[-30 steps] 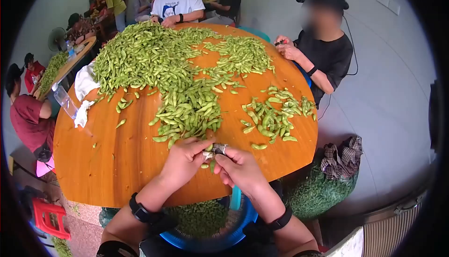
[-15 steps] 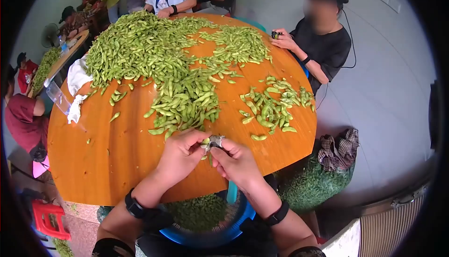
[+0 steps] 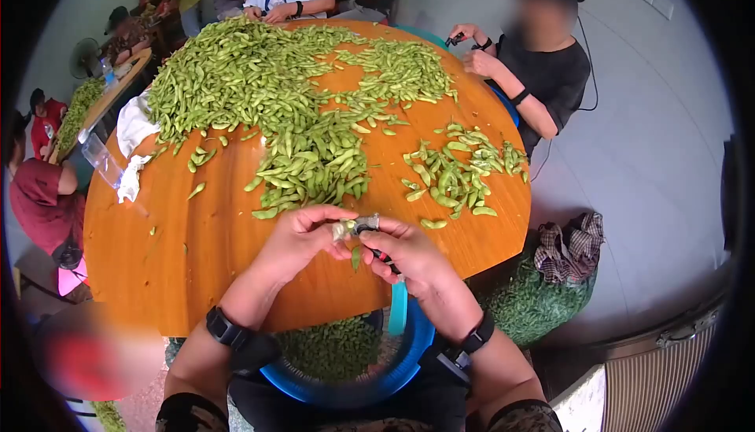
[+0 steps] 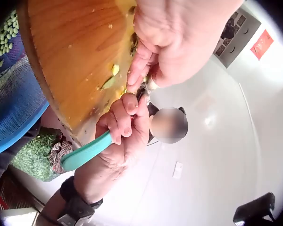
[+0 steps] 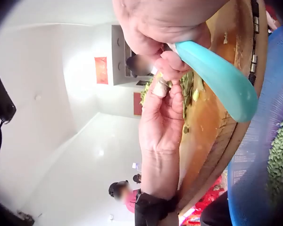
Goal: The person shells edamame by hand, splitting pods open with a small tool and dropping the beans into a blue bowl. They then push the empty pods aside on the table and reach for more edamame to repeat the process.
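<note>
My left hand (image 3: 295,243) pinches a pale green soybean pod (image 3: 351,226) between thumb and forefinger, above the near side of the round table. A whitish wrap (image 5: 160,88) covers the thumb tip. Close against it, my right hand (image 3: 410,252) grips a tool with a curved turquoise handle (image 5: 221,77), which sticks out below the palm. A grey wrap (image 3: 368,222) shows on the right forefinger; fingers hide the tool's working end. Just beyond both hands spreads a heap of green soybean pods (image 3: 314,168).
Under the table's near edge stands a blue basket (image 3: 422,359) holding shelled beans (image 3: 330,353). A smaller pod pile (image 3: 456,184) lies to the right. A full green net sack (image 3: 543,306) sits on the floor there. A plastic bottle (image 3: 101,156) leans at the left. Other people sit around.
Both my hands have risen slightly, staying close together, and the left hand has turned so its wrapped thumb shows. The person on the right has moved their hands apart.
</note>
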The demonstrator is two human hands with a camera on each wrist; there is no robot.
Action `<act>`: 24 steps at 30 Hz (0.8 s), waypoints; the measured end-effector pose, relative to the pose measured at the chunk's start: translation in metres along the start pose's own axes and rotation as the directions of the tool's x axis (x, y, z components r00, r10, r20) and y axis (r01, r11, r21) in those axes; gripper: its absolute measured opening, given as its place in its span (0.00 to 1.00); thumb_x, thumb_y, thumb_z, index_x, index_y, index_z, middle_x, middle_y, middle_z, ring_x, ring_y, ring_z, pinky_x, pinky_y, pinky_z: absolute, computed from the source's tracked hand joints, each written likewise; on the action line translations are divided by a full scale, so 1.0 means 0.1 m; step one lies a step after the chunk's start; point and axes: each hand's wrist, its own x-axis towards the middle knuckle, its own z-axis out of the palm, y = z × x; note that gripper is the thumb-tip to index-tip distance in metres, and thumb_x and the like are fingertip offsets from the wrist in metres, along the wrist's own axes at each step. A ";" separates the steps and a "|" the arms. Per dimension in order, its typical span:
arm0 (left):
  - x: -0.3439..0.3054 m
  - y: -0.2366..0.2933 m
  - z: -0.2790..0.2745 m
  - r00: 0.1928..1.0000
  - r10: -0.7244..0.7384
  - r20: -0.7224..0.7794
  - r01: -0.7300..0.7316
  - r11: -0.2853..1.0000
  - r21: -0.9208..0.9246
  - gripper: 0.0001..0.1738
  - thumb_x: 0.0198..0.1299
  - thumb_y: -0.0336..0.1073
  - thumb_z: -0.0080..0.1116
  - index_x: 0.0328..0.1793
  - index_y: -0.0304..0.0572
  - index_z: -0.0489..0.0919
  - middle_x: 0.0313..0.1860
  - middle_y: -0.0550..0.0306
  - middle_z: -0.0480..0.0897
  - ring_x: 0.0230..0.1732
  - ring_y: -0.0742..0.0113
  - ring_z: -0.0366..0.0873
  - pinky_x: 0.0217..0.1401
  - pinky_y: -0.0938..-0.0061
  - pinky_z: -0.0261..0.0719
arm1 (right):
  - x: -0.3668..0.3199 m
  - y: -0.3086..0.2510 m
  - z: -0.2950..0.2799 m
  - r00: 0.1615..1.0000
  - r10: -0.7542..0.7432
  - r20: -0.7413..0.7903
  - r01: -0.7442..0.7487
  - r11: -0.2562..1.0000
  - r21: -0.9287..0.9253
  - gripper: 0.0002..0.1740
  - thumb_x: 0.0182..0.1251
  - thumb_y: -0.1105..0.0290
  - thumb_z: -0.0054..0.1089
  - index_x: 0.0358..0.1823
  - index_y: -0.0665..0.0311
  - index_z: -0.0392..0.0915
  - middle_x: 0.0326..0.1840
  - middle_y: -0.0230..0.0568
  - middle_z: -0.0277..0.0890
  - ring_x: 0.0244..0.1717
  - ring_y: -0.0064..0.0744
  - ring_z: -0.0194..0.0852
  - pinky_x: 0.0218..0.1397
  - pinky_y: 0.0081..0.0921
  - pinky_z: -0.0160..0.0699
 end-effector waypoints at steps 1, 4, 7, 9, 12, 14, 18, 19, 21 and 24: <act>0.00 0.00 -0.01 1.000 -0.022 0.002 0.022 1.000 -0.022 0.14 0.66 0.26 0.48 0.55 0.33 0.78 0.40 0.55 0.83 0.35 0.70 0.83 0.41 0.77 0.83 | 0.01 0.00 -0.02 0.999 0.021 0.028 -0.021 1.000 0.019 0.06 0.69 0.71 0.52 0.42 0.63 0.77 0.22 0.29 0.71 0.12 0.16 0.61 0.11 0.15 0.53; 0.02 -0.07 -0.03 0.999 -0.049 0.024 0.049 0.998 -0.026 0.15 0.67 0.28 0.48 0.58 0.34 0.76 0.43 0.55 0.83 0.35 0.70 0.83 0.41 0.76 0.82 | 0.00 -0.01 -0.06 1.000 0.021 0.007 -0.020 0.999 -0.028 0.07 0.69 0.70 0.53 0.43 0.62 0.78 0.21 0.28 0.71 0.13 0.15 0.61 0.12 0.14 0.55; 0.04 -0.04 0.02 0.998 -0.051 0.038 0.055 0.994 -0.097 0.15 0.67 0.29 0.49 0.59 0.36 0.73 0.44 0.55 0.82 0.35 0.69 0.83 0.41 0.76 0.82 | -0.01 0.00 0.02 0.990 -0.116 -0.080 0.096 0.972 -0.215 0.08 0.69 0.70 0.53 0.43 0.62 0.79 0.21 0.27 0.70 0.13 0.14 0.62 0.14 0.14 0.58; 0.05 -0.11 0.00 0.999 -0.014 0.029 0.015 1.000 -0.018 0.15 0.67 0.29 0.50 0.58 0.36 0.72 0.43 0.55 0.82 0.35 0.68 0.83 0.40 0.76 0.82 | -0.05 0.01 0.14 0.976 -0.188 -0.105 0.153 0.948 -0.280 0.07 0.69 0.70 0.53 0.43 0.61 0.79 0.20 0.27 0.70 0.14 0.13 0.62 0.15 0.14 0.59; 0.02 -0.06 0.00 1.000 -0.001 0.020 0.001 1.000 0.005 0.12 0.67 0.30 0.51 0.55 0.36 0.72 0.41 0.55 0.81 0.35 0.67 0.83 0.38 0.75 0.82 | -0.06 0.03 0.21 0.949 -0.292 -0.120 0.236 0.908 -0.345 0.07 0.69 0.71 0.53 0.44 0.61 0.79 0.20 0.26 0.70 0.15 0.13 0.63 0.17 0.14 0.62; 0.00 -0.03 0.00 1.000 -0.025 0.013 0.026 0.998 -0.052 0.11 0.67 0.31 0.51 0.53 0.36 0.72 0.39 0.55 0.81 0.35 0.66 0.83 0.38 0.74 0.82 | -0.07 0.06 0.23 0.942 -0.319 -0.107 0.265 0.900 -0.346 0.07 0.69 0.71 0.53 0.44 0.61 0.79 0.20 0.26 0.70 0.16 0.12 0.63 0.17 0.14 0.62; 0.03 -0.05 -0.02 0.990 -0.133 -0.036 0.120 0.960 -0.252 0.09 0.67 0.30 0.51 0.50 0.35 0.73 0.37 0.53 0.80 0.34 0.65 0.82 0.36 0.74 0.82 | -0.11 0.15 0.28 0.926 -0.367 -0.091 0.304 0.867 -0.394 0.07 0.68 0.72 0.54 0.44 0.61 0.80 0.21 0.26 0.70 0.17 0.11 0.63 0.19 0.14 0.63; 0.04 -0.06 -0.01 0.985 -0.158 -0.067 0.134 0.953 -0.273 0.08 0.66 0.29 0.50 0.49 0.34 0.73 0.36 0.52 0.80 0.33 0.65 0.82 0.35 0.74 0.82 | -0.11 0.18 0.29 0.928 -0.358 -0.101 0.298 0.878 -0.374 0.07 0.68 0.72 0.53 0.43 0.62 0.80 0.21 0.26 0.70 0.17 0.11 0.63 0.19 0.13 0.63; 0.04 -0.08 -0.01 0.986 -0.148 -0.079 0.123 0.957 -0.263 0.07 0.66 0.29 0.50 0.48 0.34 0.74 0.36 0.52 0.80 0.33 0.65 0.82 0.35 0.74 0.82 | -0.13 0.16 0.30 0.934 -0.350 -0.078 0.299 0.880 -0.368 0.07 0.69 0.73 0.52 0.43 0.63 0.79 0.21 0.26 0.70 0.16 0.11 0.62 0.18 0.14 0.61; 0.04 -0.11 -0.01 0.983 -0.139 -0.117 0.109 0.967 -0.230 0.08 0.65 0.27 0.49 0.47 0.32 0.75 0.36 0.52 0.81 0.33 0.65 0.81 0.36 0.74 0.82 | -0.14 0.13 0.27 0.959 -0.267 -0.092 0.236 0.937 -0.256 0.07 0.70 0.72 0.52 0.44 0.62 0.79 0.22 0.27 0.71 0.15 0.12 0.61 0.16 0.14 0.60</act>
